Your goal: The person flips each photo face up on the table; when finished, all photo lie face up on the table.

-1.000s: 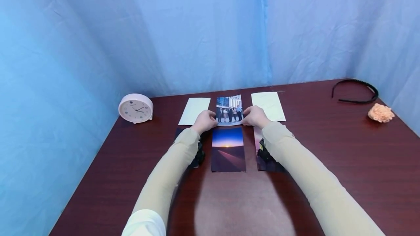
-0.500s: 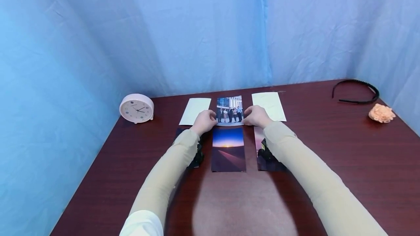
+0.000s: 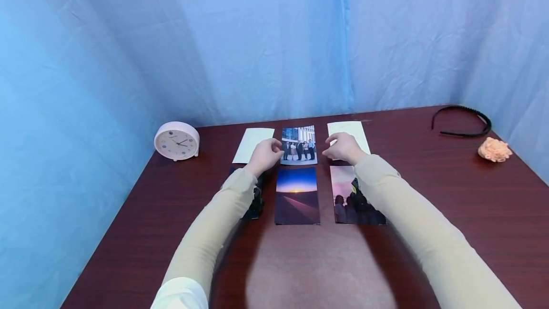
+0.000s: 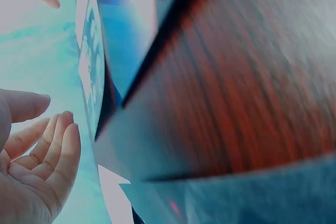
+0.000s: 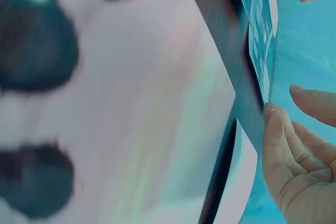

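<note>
A group photo (image 3: 299, 149) lies at the back middle of the table, with several people in front of a building. My left hand (image 3: 264, 155) is beside its left edge; in the left wrist view, thumb and fingers (image 4: 67, 140) stand apart with nothing between them. To the photo's right, my right hand (image 3: 344, 148) hovers over a white sheet (image 3: 358, 132). The right wrist view shows its thumb apart from the fingers (image 5: 273, 129), holding nothing. Just in front of the group photo lies a sunset photo (image 3: 297, 197).
Another white sheet (image 3: 250, 144) lies at back left. A pink-sky photo (image 3: 341, 180) and a dark photo (image 3: 254, 213) are partly hidden by my forearms. A white clock (image 3: 177, 141) stands at left; a black headband (image 3: 467, 133) and a peach flower-like puff (image 3: 494, 149) lie right.
Both hands have let go of the group photo's edges. My right hand has moved away to the right, uncovering more of the pink-sky photo; my left has shifted only slightly.
</note>
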The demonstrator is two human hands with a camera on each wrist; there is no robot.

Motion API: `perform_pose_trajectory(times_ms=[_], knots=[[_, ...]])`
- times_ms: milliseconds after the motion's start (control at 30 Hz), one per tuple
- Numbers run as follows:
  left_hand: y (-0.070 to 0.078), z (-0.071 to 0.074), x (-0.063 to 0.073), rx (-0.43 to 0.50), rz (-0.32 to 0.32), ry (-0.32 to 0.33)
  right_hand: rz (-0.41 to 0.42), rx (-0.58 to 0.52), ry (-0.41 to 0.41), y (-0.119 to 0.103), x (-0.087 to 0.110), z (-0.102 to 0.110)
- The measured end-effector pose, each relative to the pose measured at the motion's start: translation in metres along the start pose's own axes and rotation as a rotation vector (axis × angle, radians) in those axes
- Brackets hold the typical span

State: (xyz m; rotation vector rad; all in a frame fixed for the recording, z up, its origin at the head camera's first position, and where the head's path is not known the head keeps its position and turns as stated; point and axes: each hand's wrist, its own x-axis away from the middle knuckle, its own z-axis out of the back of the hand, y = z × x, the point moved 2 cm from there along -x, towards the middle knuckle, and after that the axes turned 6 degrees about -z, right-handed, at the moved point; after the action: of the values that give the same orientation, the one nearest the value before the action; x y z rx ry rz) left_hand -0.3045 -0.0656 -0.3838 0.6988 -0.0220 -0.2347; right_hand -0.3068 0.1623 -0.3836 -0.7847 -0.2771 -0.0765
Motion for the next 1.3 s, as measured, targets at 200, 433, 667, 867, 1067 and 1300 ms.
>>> perform_pose_trajectory(times_ms=[200, 433, 667, 867, 1067, 1300], knots=[[0.01, -0.003, -0.003, 0.068, -0.033, 0.023, 0.027, 0.029, 0.011, 0.006, 0.002, 0.015], [0.025, -0.013, -0.007, 0.112, -0.042, 0.045, 0.014, 0.009, 0.052, 0.019, 0.003, 0.034], [0.04, -0.025, -0.008, 0.121, -0.054, 0.039, 0.014, -0.002, 0.054, 0.03, 0.006, 0.046], [0.053, -0.037, -0.01, 0.186, -0.049, 0.02, 0.01, 0.035, 0.088, 0.044, 0.009, 0.051], [0.069, -0.045, -0.011, 0.23, -0.08, -0.014, -0.01, 0.049, 0.11, 0.057, 0.012, 0.054], [0.078, -0.052, -0.014, 0.219, -0.074, -0.029, -0.03, 0.056, 0.134, 0.065, 0.013, 0.058]])
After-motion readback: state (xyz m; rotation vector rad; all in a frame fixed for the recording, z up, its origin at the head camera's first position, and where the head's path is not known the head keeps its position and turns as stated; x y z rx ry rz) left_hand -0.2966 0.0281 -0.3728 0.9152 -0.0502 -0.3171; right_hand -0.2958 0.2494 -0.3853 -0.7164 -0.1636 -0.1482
